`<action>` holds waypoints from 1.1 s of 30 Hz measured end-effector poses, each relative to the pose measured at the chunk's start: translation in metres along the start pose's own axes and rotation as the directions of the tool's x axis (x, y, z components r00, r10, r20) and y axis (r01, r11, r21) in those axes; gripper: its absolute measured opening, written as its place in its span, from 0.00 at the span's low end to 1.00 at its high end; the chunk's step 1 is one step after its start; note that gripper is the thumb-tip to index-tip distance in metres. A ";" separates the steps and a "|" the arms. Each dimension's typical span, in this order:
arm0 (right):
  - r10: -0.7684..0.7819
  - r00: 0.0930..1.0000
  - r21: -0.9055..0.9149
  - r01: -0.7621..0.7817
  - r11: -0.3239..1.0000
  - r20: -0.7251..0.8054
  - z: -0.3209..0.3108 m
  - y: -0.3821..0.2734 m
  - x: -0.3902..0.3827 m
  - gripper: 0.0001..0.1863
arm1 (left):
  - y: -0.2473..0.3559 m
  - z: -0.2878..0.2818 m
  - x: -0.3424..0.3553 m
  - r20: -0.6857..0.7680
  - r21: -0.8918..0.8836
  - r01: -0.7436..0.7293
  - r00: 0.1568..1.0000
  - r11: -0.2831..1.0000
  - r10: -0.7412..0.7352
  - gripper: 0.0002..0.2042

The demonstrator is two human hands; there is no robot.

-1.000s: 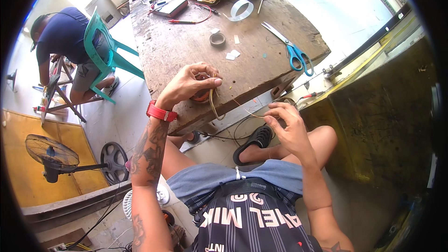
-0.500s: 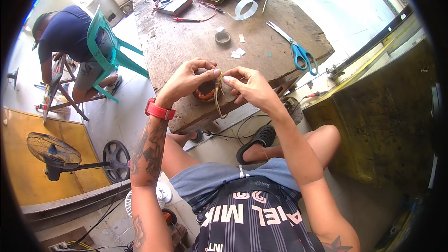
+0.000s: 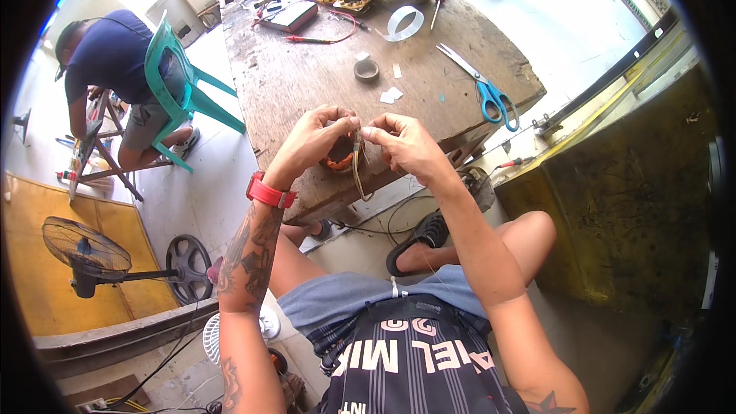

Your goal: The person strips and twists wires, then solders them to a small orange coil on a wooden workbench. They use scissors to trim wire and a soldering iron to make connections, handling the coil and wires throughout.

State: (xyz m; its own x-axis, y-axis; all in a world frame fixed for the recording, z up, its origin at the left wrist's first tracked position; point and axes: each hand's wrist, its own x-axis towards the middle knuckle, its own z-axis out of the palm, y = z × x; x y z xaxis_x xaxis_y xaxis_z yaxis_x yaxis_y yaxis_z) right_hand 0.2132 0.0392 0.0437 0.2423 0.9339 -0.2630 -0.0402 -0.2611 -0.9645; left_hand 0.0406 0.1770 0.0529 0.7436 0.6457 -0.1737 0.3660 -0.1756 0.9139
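From my feed: L hand (image 3: 310,138) is curled over a round copper-wound coil (image 3: 340,161) sitting at the near edge of the worn wooden table (image 3: 307,84), thumb and fingertips pinched on thin strands (image 3: 358,165) rising from it. R hand (image 3: 402,142) meets it, fingertips pinched shut on the same strands, a loop hanging below. I judge the tying/twisting is mid-way, ends not dressed. Blue-handled scissors (image 3: 491,96) lie unused further right.

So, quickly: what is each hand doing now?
Left hand: closed, pinching the wire loop over the orange coil.
Right hand: closed, pinching the same loop.
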 end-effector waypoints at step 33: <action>0.126 0.966 -0.874 -0.258 0.411 -0.226 -0.252 0.122 -0.181 0.15 | -0.034 0.008 -0.069 -0.489 0.615 -0.039 0.765 0.788 0.419 0.17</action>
State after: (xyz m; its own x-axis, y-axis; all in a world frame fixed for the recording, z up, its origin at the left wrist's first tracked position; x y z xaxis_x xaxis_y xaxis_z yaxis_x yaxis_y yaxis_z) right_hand 0.4083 -0.2234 -0.0202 0.4478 0.8140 -0.3700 0.7686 -0.5619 -0.3059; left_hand -0.0188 0.1329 0.0307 0.4489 0.7835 0.4297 0.6031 -0.6205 0.5013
